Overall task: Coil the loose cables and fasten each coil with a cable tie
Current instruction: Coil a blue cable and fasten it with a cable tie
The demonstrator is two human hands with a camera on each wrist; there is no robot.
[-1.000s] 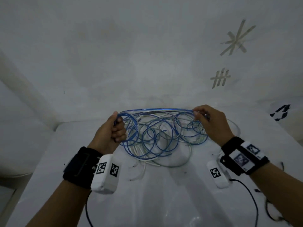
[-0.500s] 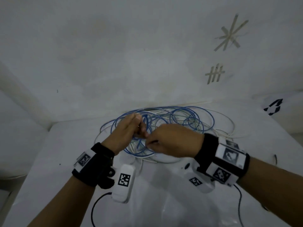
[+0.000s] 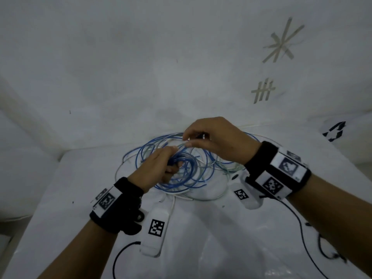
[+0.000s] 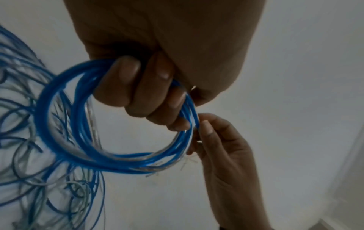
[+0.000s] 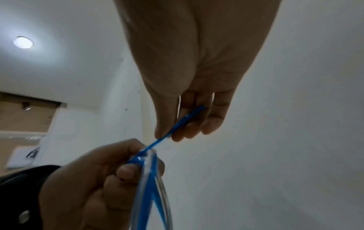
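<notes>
the hands have come together from their wide stretch: left hand (image 4: 149, 87) fisted around the blue coil (image 4: 110, 157), right hand (image 5: 189, 109) just beyond it pinching the cable end (image 5: 187, 119). another loop gathered; no tie yet.

Left hand (image 4: 157, 65) fingers (image 4: 128, 80) curled round blue cable coil (image 4: 110, 161), right hand (image 4: 226, 155) pinching one strand

A white plastic-covered table (image 3: 201, 248) stands against a plain white wall (image 3: 141, 67). Tan tape strips form an asterisk (image 3: 281, 42) and a hash mark (image 3: 262, 91) far right. A round ceiling light (image 5: 23, 42) glows.
</notes>
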